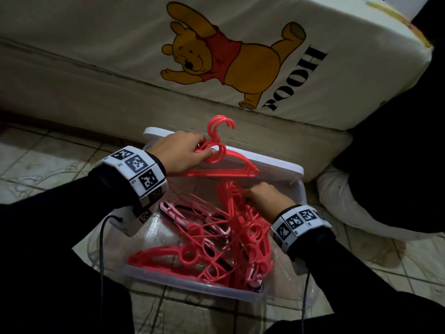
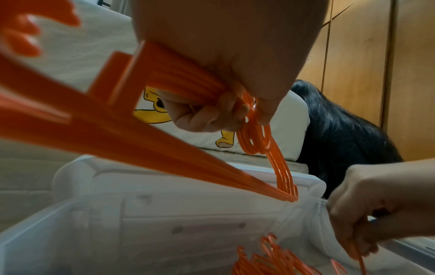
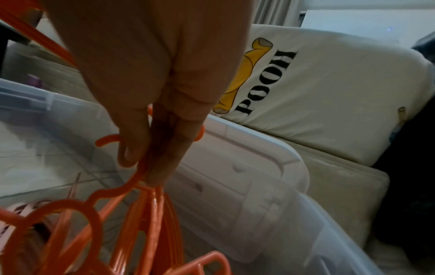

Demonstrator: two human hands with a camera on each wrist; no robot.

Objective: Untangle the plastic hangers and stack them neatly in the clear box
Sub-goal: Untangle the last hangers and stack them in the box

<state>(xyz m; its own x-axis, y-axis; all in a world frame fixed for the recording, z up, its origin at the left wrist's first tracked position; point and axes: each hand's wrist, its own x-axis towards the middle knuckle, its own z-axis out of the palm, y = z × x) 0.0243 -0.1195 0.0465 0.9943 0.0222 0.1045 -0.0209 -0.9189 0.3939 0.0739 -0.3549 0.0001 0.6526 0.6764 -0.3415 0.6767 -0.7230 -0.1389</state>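
Tangled red hangers (image 1: 216, 239) fill clear box (image 1: 192, 284).

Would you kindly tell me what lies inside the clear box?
Inside the clear box lies a tangle of red hangers over some pink ones. The tangle hides how many there are and whatever is beneath.

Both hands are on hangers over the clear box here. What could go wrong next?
The left hand holds a bunch of red hangers above the clear box; they could fan out of its grip. The right hand pinches hangers from the tangled pile; pulling may lift neighbours or snap a hook.
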